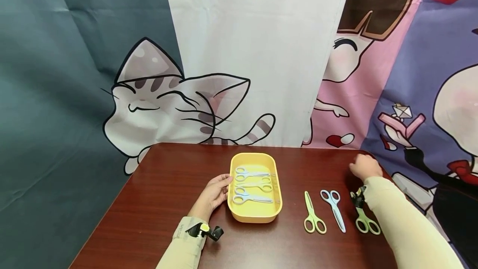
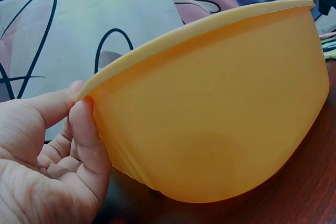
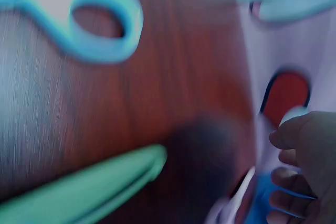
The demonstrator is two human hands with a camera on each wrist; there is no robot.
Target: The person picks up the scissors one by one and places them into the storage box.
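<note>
My left hand (image 1: 214,194) grips the left rim of a yellow plastic tub (image 1: 254,215); the left wrist view shows the thumb and fingers (image 2: 86,135) pinching its edge. Inside lie blue scissors (image 1: 252,174), yellow-green scissors (image 1: 255,185) and more blue scissors (image 1: 254,198). Raised at the table's far right, my right hand (image 1: 367,167) has loosely curled fingers, with nothing visible in them. Below its wrist are green scissors (image 1: 367,223), partly hidden by the wrist camera. To their left lie light blue scissors (image 1: 335,209) and another green pair (image 1: 311,215).
A dark red-brown table (image 1: 168,206) carries everything. Behind it hangs a printed curtain (image 1: 261,53) with a cartoon cat and figures. The table's right edge lies close under my right hand. The right wrist view is blurred.
</note>
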